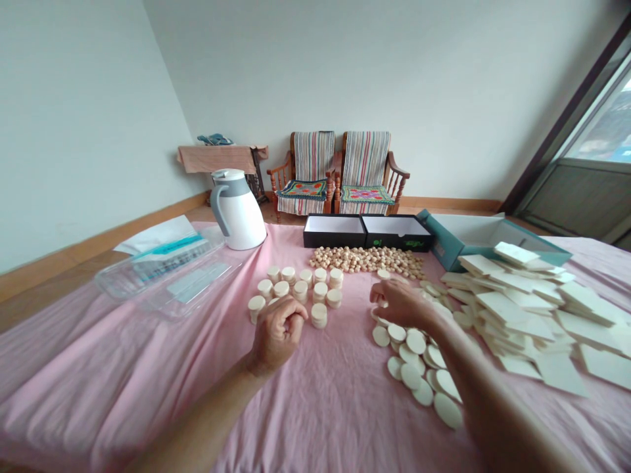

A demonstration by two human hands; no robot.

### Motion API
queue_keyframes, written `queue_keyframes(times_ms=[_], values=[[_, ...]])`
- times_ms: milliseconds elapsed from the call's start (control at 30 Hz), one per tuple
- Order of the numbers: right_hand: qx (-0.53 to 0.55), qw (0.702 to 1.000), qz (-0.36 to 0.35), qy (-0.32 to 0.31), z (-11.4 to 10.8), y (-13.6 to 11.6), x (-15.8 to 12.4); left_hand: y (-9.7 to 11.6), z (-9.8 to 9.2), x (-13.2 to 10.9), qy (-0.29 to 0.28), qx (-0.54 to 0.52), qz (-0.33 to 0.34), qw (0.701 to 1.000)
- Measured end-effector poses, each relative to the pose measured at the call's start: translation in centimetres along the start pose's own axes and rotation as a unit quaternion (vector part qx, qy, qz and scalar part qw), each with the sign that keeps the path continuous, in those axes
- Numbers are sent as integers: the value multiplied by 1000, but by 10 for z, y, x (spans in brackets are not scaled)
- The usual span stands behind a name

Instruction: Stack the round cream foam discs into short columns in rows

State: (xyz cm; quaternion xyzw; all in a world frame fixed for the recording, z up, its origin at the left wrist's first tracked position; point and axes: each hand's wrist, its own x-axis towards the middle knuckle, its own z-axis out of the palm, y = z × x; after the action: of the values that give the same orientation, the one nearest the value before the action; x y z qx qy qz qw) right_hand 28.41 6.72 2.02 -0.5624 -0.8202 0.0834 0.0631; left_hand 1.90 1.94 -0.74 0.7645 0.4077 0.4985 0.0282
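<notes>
My left hand [280,330] is closed, its fingers curled in at the front edge of several short stacks of pale round discs [319,314]. Whatever lies inside those fingers is hidden. Over the far end of a loose spread of the same discs [411,376] reaches my right hand [401,303], fingers bent and drawn together. I cannot make out whether a disc is between its fingertips. The discs look like thin, flat wood.
Behind the stacks lie many small round wooden beads [365,259], before two black open boxes [335,231]. Square pale tiles [517,309] are heaped at right, by a teal box [448,246]. A white jug [241,217] and clear plastic tray [152,276] occupy the left.
</notes>
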Motion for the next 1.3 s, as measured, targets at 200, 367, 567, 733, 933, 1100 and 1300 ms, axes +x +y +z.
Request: queue_keyframes(times_ms=[200,367,567,733,933,1100,1300], values=[[-139,989,26,-42,-1,-26,-7,0,0,1,3,2,2,1000],[-109,994,10,-20,7,-28,-3,1,-1,1,2,1,0,1000],[96,979,-59,168,27,-37,12,2,0,0,2,-2,5,1000],[152,954,-99,241,37,-54,19,2,-1,1,0,-2,0,1000],[176,948,-100,247,44,-58,23,1,-1,0,0,-3,-1,1000],[189,941,-68,271,34,-46,23,0,-1,0,-1,-2,-1,1000],[78,941,103,314,12,12,21,4,-1,2,2,3,4,1000]])
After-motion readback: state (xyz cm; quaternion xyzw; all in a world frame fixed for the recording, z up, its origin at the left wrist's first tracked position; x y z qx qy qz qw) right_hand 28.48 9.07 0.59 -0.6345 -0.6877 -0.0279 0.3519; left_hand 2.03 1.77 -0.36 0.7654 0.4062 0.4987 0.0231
